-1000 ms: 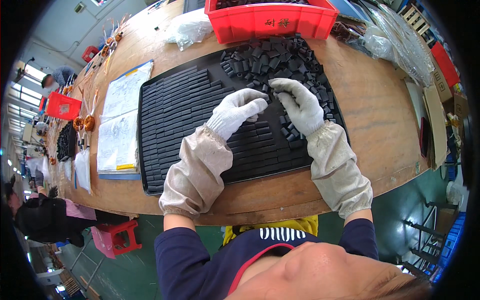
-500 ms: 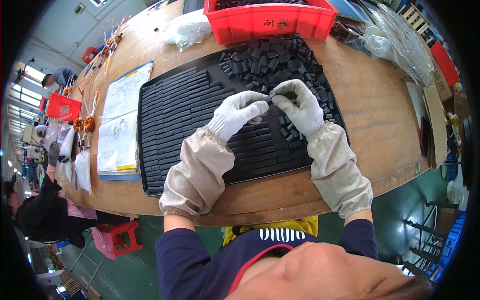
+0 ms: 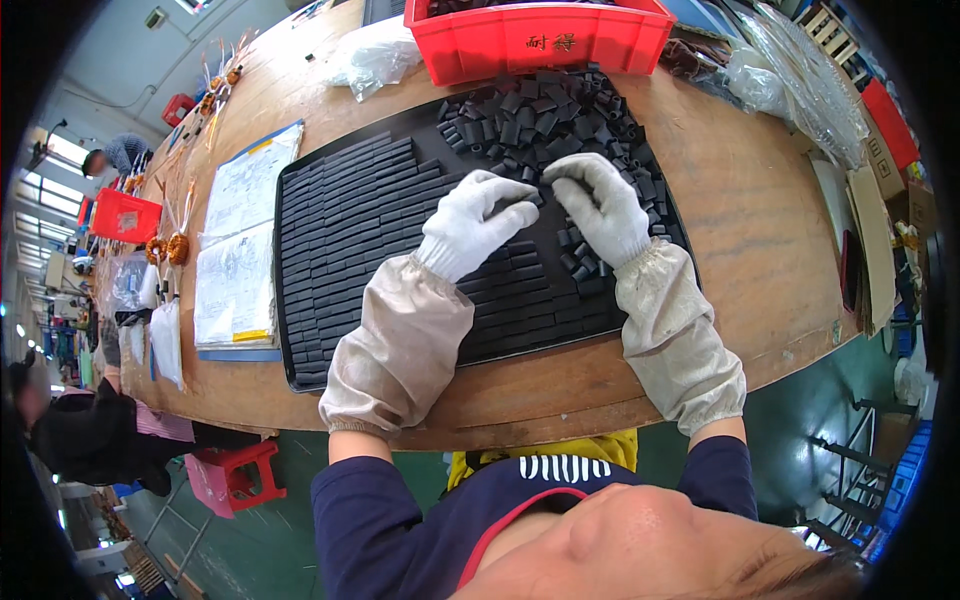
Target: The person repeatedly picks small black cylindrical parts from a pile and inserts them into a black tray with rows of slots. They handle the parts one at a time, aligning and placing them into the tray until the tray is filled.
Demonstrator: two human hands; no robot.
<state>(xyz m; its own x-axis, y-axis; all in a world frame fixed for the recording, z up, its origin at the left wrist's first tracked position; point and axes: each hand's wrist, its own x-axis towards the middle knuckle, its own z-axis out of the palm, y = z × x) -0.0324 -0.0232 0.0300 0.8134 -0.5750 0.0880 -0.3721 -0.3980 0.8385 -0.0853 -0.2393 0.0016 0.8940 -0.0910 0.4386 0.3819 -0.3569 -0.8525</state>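
across a shallow black tray (image 3: pixel 432 140), ranks of smooth, dull-black tubes (image 3: pixel 350 235) fill the left and lower parts; a jumbled heap of short hollow pieces (image 3: pixel 545 112) lies unranked at its upper right. over its middle, a knit-gloved left hand (image 3: pixel 478 222) pinches one dark piece (image 3: pixel 537 198); the curled right hand's (image 3: pixel 604 208) grip i cannot tell.
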